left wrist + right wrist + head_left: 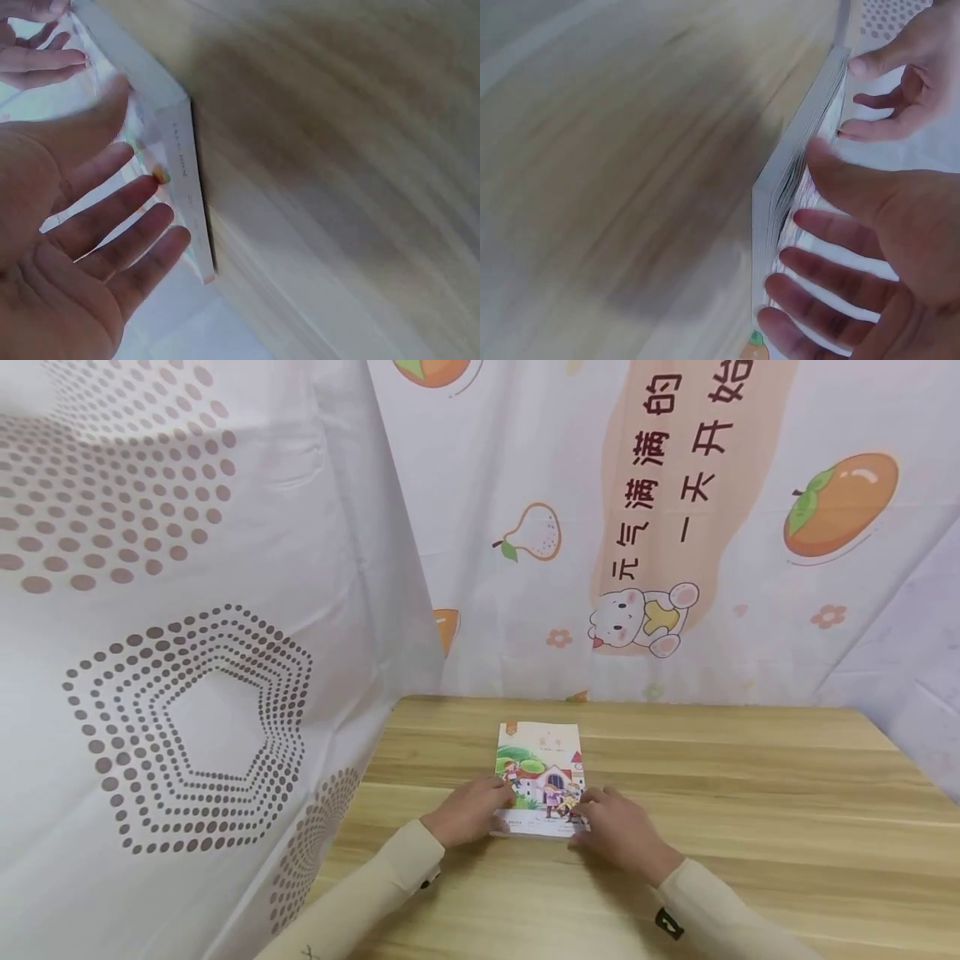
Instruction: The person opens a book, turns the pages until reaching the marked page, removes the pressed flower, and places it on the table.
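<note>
A paperback book [538, 777] with a colourful cartoon cover lies flat on the wooden table. My left hand [468, 812] is at its left edge in the head view, the fingertips at the cover's side and the thumb near the lower corner. On the opposite side my right hand [618, 828] has its fingers along the right edge. The left wrist view shows the white spine [180, 180] beside the loosely extended left fingers [135, 259]. In the right wrist view, the page edges [799, 154] face the spread, slightly bent right fingers [832, 281].
The wood-grain table [720, 793] extends to the right of the book. A white curtain with dotted patterns [225, 710] hangs close on the left. Behind the table's far edge hangs a fabric printed with fruit and Chinese characters [510, 602].
</note>
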A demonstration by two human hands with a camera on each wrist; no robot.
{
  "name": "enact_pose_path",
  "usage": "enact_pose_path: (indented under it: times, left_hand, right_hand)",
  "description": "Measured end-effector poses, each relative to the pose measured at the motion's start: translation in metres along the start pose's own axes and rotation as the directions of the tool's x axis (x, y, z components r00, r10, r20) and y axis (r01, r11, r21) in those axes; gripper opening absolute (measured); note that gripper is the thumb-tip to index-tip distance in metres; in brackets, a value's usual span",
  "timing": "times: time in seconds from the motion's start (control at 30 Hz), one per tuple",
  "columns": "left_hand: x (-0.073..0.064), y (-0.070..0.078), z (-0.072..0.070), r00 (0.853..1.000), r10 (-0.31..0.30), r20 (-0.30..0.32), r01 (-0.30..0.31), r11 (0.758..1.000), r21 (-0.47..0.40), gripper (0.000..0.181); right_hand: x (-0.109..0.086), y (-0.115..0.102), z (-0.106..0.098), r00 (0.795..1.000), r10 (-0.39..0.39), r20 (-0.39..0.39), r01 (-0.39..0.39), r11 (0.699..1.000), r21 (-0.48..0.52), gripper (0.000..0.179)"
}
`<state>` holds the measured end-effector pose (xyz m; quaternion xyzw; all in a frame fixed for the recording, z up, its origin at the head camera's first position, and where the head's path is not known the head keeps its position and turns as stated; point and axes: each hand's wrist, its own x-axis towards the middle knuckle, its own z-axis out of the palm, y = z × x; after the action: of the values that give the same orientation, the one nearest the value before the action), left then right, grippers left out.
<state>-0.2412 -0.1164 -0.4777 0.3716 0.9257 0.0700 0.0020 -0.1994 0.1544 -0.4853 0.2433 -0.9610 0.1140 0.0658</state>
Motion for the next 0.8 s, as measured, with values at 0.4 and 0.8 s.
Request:
enact_pose_path:
  times: [0.4,0.8]
  left_hand:
    - [0.003,0.015,0.011,0.993,0.104,-0.055,-0.095,0.984,0.152,0.052]
    - [0.012,0.022,0.007,0.994,0.097,-0.053,-0.085,0.978,0.188,0.039]
  right_hand:
    - [0.004,0.015,-0.011,0.937,-0.343,-0.065,0.337,0.937,-0.096,0.006]
    - [0.008,0.016,-0.018,0.934,-0.351,-0.069,0.346,0.936,-0.067,0.006]
